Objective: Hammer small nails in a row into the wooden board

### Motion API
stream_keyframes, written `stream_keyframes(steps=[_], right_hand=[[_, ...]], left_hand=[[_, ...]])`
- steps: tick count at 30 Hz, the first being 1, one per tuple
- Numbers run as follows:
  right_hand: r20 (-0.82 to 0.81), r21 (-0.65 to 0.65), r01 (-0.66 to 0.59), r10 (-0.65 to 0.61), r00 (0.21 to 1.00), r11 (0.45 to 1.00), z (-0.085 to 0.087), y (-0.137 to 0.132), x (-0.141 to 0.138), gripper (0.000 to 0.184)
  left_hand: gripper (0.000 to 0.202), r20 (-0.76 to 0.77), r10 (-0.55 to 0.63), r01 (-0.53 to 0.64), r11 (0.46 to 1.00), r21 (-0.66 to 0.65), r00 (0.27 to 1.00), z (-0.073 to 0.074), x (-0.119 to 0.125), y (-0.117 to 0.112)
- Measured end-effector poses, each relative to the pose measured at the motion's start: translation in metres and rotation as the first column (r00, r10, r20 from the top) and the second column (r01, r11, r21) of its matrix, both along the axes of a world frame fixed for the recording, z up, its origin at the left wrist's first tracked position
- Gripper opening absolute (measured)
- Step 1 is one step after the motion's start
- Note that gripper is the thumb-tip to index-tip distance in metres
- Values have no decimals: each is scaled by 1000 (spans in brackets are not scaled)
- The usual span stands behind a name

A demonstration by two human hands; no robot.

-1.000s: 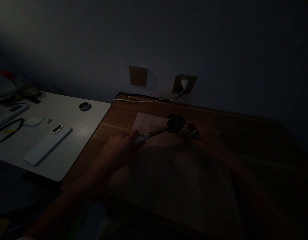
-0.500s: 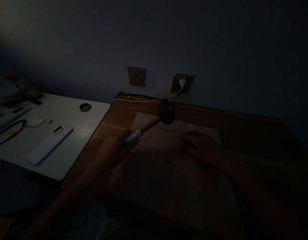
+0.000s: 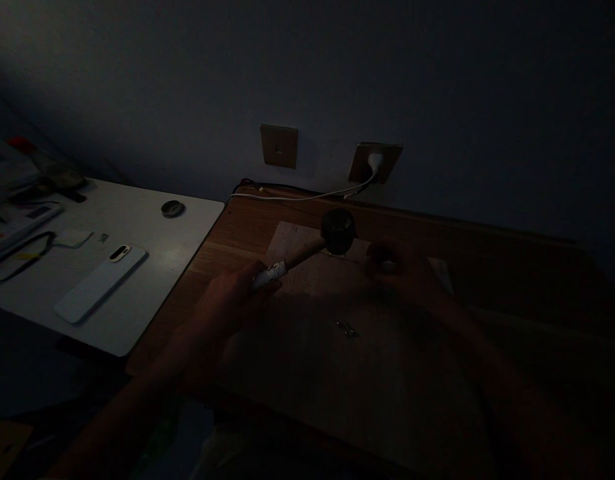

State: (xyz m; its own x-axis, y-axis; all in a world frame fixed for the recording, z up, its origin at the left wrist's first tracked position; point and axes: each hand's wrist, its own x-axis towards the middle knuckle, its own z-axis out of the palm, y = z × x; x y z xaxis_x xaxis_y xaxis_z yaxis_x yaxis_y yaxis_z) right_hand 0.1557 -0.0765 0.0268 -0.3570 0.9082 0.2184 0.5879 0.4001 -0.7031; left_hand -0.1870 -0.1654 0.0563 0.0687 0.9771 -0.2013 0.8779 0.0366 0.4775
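Note:
My left hand (image 3: 232, 293) is closed around the white-wrapped grip of a rubber mallet (image 3: 304, 252). Its black head hangs over the far part of a wooden board (image 3: 307, 360), hiding part of a short row of small shiny metal pins. Over the right side of the board is my right hand (image 3: 400, 270), fingers curled in toward the thumb. Darkness hides whatever its fingertips may hold. Several loose metal nails or pins (image 3: 347, 328) lie on the board between me and the mallet head.
A white table (image 3: 152, 267) adjoins on the left, bearing a phone (image 3: 101, 283), a round dark tape roll (image 3: 172, 209) and cables. Behind the wooden tabletop, a white cable runs to a plug (image 3: 375, 161) in the wall socket. The scene is very dim.
My right hand has lifted a little off the board, its fingers more curled. The mallet stays in my left hand, its head slightly lower over the board. The view has shifted slightly.

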Motion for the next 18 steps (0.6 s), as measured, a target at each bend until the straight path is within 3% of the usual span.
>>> stream_keyframes(steps=[7,18], right_hand=[[79,6,34,-34,996,999,-2,0,-4,17],[47,-15,29,-28,998,999,-17,7,-11,29]], left_hand=[[38,40,-1,2,1000,-23,999,-3,-2,0],[38,27,2,-1,999,-39,1000,-1,-3,0]])
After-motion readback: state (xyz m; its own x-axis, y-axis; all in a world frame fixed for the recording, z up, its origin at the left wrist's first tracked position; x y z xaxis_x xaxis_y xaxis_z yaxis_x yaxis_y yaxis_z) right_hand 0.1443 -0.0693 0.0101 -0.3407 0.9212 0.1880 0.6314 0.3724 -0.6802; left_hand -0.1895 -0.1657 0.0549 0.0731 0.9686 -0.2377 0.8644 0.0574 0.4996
